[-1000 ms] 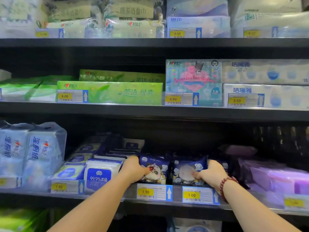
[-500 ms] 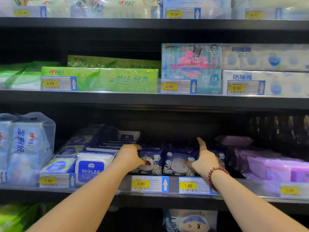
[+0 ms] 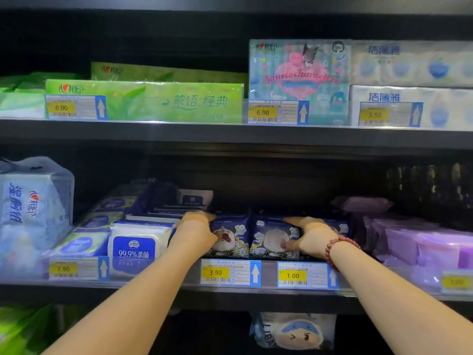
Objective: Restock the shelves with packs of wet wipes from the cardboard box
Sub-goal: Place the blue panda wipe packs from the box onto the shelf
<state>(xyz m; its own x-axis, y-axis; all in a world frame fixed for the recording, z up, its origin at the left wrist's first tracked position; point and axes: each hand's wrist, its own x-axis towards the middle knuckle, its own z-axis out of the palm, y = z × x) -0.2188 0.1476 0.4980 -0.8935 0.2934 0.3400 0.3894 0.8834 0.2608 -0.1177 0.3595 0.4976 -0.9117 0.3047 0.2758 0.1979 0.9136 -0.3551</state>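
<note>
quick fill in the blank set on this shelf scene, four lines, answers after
1. The left hand grips the left dark blue wipes pack above the price tag that reads ____.
2. The right hand holds the right dark blue wipes pack; its wrist wears a ____ bead bracelet.
3. The neighbouring packs right of both hands are coloured ____.
4. The long green pack on the shelf above has a shelf label reading ____.

Answers: 3.90; red; purple; 6.00
</note>
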